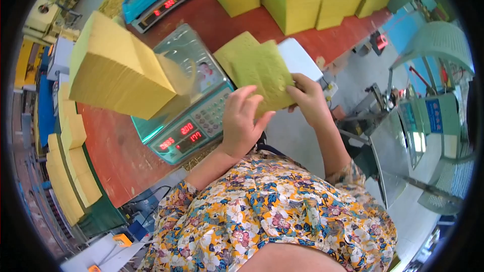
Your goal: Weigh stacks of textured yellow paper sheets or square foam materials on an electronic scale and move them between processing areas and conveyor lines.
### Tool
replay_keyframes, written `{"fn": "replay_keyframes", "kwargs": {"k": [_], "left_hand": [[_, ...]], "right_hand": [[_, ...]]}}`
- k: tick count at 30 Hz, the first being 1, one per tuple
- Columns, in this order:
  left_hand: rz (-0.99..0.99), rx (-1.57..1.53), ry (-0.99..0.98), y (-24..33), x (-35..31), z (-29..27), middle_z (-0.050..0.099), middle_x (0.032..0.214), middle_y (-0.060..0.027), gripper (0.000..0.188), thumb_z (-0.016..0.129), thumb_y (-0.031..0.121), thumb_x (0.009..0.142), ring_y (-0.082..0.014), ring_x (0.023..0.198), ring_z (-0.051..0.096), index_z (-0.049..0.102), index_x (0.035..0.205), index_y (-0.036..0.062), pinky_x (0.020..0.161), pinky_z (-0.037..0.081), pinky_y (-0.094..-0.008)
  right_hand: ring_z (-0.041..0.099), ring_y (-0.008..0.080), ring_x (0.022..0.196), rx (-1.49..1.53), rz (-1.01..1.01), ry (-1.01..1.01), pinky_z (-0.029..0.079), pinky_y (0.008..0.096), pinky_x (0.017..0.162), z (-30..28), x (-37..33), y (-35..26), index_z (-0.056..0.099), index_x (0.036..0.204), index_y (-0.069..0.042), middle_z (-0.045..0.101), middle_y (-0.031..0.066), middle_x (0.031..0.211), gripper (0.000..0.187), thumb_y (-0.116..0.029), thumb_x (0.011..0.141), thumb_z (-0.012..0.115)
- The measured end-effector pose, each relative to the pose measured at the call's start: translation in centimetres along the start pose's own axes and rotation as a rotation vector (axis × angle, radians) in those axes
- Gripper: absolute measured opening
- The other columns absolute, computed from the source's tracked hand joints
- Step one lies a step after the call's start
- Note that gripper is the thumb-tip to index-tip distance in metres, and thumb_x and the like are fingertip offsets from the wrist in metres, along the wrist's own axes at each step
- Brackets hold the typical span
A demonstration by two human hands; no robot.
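Note:
My right hand pinches the edge of a yellow-green sheet of coarse paper, which looks crinkled and may be more than one layer. My left hand is just beside the sheet's near left side, fingers apart and holding nothing. Another yellow sheet shows beyond the held one, partly hidden by it. To the left, a tall stack of yellow paper rests on a teal electronic scale with red lit digits. Something pale and blurred lies against the stack's right side; its kind cannot be made out.
A white flat block lies by the red tabletop's right edge. Several large yellow paper stacks stand along the far side. A second blue scale is at the back left. A green perforated chair is at the right.

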State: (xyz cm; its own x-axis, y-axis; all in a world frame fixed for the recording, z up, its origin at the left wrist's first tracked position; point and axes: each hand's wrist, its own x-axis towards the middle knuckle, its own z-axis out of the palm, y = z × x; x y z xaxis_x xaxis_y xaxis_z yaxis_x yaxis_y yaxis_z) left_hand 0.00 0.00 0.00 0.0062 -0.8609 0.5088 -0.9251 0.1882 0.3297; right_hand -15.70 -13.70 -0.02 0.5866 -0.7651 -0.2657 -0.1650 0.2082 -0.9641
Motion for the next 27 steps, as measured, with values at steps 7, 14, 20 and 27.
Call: {"fn": "replay_keyframes", "kwargs": {"k": [7,14,20,27], "left_hand": [[-0.789,-1.159,0.252,-1.1,-1.4,-4.4,0.062,0.11,-0.0072,0.038,0.066,0.017,0.094,-0.0139,0.095,0.059,0.053,0.126,-0.0004,0.079,0.05,-0.0297],[-0.765,-1.207,0.448,-1.3,-2.5,-16.2,0.066,0.091,-0.0023,0.017,0.061,0.016,0.097,-0.0078,0.076,0.061,0.063,0.106,0.0023,0.066,0.051,-0.0243],[-0.576,-0.831,0.637,-7.8,1.4,-29.7,0.065,0.075,-0.0013,0.018,0.065,0.021,0.092,-0.0092,0.062,0.058,0.064,0.091,0.0038,0.058,0.046,-0.0252],[-0.764,-0.785,0.522,-20.3,2.9,-34.5,0.064,0.07,-0.0013,0.023,0.072,0.029,0.086,-0.0104,0.056,0.053,0.061,0.079,0.0106,0.051,0.04,-0.0266]], "right_hand": [[0.061,0.0128,0.069,0.029,-0.234,0.003,0.05,0.0259,0.054,3.3,-6.2,-5.6,0.054,0.126,0.004,0.066,0.0103,0.095,0.039,0.007,0.087,0.051],[0.061,0.0107,0.085,0.1,-0.549,-0.108,0.048,0.0231,0.075,10.6,-4.0,-10.4,0.047,0.136,0.0,0.065,0.0099,0.1,0.054,0.009,0.084,0.054],[0.058,0.007,0.072,-0.072,-0.883,-0.153,0.047,0.0208,0.066,20.4,0.5,-21.3,0.057,0.125,0.001,0.065,0.003,0.084,0.04,0.002,0.085,0.062],[0.058,0.0086,0.063,-0.169,-0.907,-0.209,0.05,0.0255,0.06,27.7,10.0,-25.4,0.062,0.122,-0.002,0.064,0.0045,0.075,0.041,-0.01,0.083,0.068]]}}
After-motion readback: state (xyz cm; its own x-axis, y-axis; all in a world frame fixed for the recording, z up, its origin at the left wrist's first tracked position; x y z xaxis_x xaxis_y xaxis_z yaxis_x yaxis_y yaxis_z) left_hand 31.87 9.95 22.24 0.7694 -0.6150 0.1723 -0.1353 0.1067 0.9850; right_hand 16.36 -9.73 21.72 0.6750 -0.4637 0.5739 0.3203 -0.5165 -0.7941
